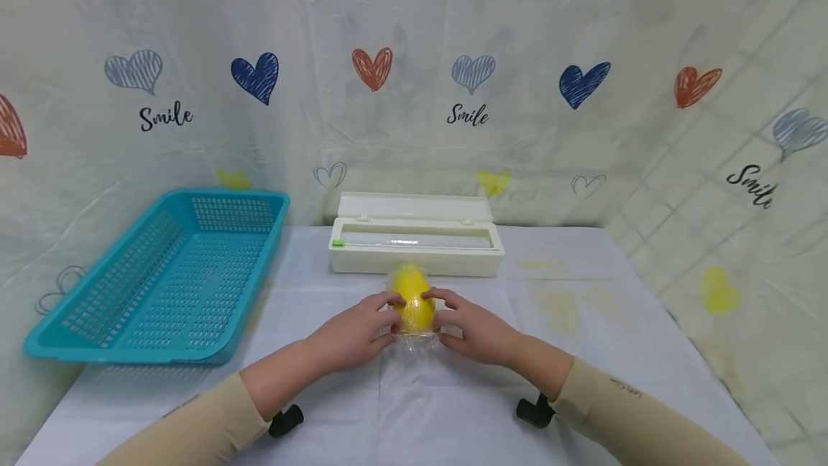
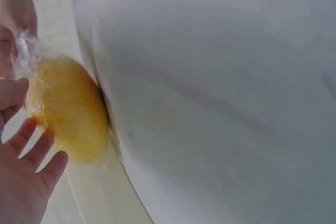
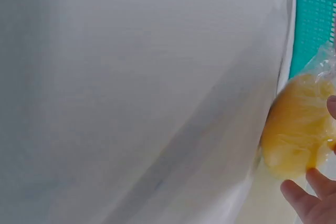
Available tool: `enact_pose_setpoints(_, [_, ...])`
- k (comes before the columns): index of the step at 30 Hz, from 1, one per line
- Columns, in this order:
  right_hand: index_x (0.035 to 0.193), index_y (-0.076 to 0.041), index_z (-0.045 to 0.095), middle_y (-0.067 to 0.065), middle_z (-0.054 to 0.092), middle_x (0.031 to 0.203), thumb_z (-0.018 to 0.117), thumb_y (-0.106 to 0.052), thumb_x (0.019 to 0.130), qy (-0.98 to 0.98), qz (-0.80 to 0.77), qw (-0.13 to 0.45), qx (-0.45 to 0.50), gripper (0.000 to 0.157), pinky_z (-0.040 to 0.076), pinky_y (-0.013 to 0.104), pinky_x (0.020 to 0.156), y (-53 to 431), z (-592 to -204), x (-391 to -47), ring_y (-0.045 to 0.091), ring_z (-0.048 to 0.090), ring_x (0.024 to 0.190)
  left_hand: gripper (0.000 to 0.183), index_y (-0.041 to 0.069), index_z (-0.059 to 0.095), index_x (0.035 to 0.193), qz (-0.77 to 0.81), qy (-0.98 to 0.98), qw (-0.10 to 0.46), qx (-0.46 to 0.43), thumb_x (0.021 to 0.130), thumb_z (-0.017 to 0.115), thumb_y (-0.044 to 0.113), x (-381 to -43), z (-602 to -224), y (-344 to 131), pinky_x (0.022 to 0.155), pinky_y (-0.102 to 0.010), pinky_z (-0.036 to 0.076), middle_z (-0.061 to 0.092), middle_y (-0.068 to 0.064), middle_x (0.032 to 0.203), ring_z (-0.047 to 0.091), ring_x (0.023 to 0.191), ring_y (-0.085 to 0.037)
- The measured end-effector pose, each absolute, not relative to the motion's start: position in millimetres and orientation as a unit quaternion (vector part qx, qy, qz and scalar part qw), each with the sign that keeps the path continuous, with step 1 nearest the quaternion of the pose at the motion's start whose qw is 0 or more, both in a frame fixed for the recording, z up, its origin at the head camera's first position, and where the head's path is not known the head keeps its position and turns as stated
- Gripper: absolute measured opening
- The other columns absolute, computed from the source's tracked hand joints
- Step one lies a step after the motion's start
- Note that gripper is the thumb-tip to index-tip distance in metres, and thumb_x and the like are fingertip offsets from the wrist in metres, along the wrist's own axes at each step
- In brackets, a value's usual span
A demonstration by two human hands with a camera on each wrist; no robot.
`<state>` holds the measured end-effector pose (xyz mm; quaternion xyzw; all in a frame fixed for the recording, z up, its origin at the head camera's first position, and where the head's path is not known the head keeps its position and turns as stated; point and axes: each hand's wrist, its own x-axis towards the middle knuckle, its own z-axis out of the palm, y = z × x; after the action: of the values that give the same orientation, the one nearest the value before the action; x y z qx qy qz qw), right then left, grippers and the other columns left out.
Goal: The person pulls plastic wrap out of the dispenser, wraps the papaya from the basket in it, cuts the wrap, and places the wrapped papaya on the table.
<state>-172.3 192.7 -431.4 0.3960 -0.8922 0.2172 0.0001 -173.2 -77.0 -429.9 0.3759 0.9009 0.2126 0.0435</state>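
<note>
A yellow, egg-shaped fruit (image 1: 414, 299) covered in clear cling film (image 1: 417, 340) lies on the white cloth in the middle, with film ends bunched at its near side. My left hand (image 1: 359, 329) is at its left side, fingertips on the wrapped surface and thumb by the gathered film. From the right, my right hand (image 1: 475, 329) touches the fruit with spread fingertips. In the left wrist view, the fingers (image 2: 38, 153) are spread and fairly straight beside the fruit (image 2: 71, 111). The right wrist view shows fingertips (image 3: 296, 195) at the lower end of the fruit (image 3: 294, 129).
Just behind the fruit stands a white cling film dispenser box (image 1: 417, 261), its lid (image 1: 414, 207) raised and a film roll (image 1: 414, 240) inside. A blue-green perforated basket (image 1: 259, 272) sits at the left. A heart-printed curtain (image 1: 414, 142) hangs behind the cloth-covered table (image 1: 569, 351).
</note>
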Motion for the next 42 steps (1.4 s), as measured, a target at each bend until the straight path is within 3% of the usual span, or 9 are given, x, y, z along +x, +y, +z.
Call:
enact_pose_setpoints(6, [0.087,-0.026,0.059,0.001,0.046,0.148,0.07,-0.006,0.09,-0.881,0.301,-0.038,0.363,0.023,0.049,0.043,0.1,196,-429,-175,0.033,0.048,0.132,0.01,0.028,0.057,0.098,0.247,0.897,0.087,0.356,0.097,0.066,0.026,-174,-427,-81,0.107,-0.036,0.043,0.043,0.003,0.147,0.042,0.135,-0.019])
enact_pose_setpoints(15, [0.09,-0.031,0.06,-0.003,0.048,0.145,0.074,-0.021,0.091,-0.895,0.296,-0.018,0.334,0.017,0.051,0.038,0.097,193,-431,-171,0.025,0.055,0.123,0.042,0.028,0.063,0.118,0.19,0.912,0.037,0.362,0.083,0.081,0.039,-165,-426,-65,0.103,-0.039,0.047,0.042,-0.003,0.145,0.041,0.133,-0.026])
enact_pose_setpoints(21, [0.084,-0.029,0.056,-0.002,0.051,0.141,0.074,-0.022,0.09,-0.896,0.315,0.012,0.313,0.021,0.051,0.04,0.097,188,-433,-167,0.03,0.053,0.126,0.041,0.026,0.066,0.113,0.184,0.918,0.001,0.352,0.08,0.082,0.044,-158,-427,-54,0.102,-0.042,0.047,0.045,-0.009,0.142,0.044,0.129,-0.029])
enact_pose_setpoints(28, [0.081,-0.025,0.053,0.0,0.053,0.137,0.073,-0.021,0.091,-0.895,0.338,0.017,0.29,0.023,0.048,0.042,0.1,184,-434,-167,0.03,0.051,0.129,0.017,0.023,0.07,0.11,0.175,0.924,-0.038,0.338,0.094,0.068,0.028,-158,-430,-47,0.103,-0.041,0.047,0.051,-0.01,0.137,0.048,0.127,-0.029])
enact_pose_setpoints(32, [0.081,-0.023,0.053,0.002,0.054,0.136,0.073,-0.019,0.091,-0.895,0.345,0.024,0.282,0.023,0.048,0.044,0.1,183,-432,-167,0.032,0.051,0.128,0.028,0.018,0.066,0.123,0.17,0.922,-0.033,0.347,0.096,0.065,0.027,-158,-429,-49,0.105,-0.04,0.045,0.048,-0.009,0.142,0.045,0.13,-0.027])
enact_pose_setpoints(36, [0.08,-0.022,0.052,0.003,0.055,0.135,0.073,-0.016,0.091,-0.895,0.353,0.028,0.272,0.025,0.048,0.044,0.1,183,-430,-167,0.028,0.052,0.127,0.049,0.012,0.052,0.133,0.169,0.92,-0.015,0.353,0.092,0.071,0.03,-158,-430,-52,0.107,-0.037,0.043,0.04,-0.008,0.149,0.041,0.135,-0.024])
enact_pose_setpoints(42, [0.081,-0.019,0.052,0.005,0.054,0.136,0.071,-0.015,0.092,-0.887,0.382,0.01,0.257,0.023,0.051,0.044,0.097,182,-431,-169,0.032,0.055,0.123,0.047,0.013,0.053,0.122,0.185,0.919,-0.019,0.349,0.087,0.078,0.031,-161,-430,-52,0.104,-0.035,0.045,0.042,-0.006,0.147,0.041,0.134,-0.023])
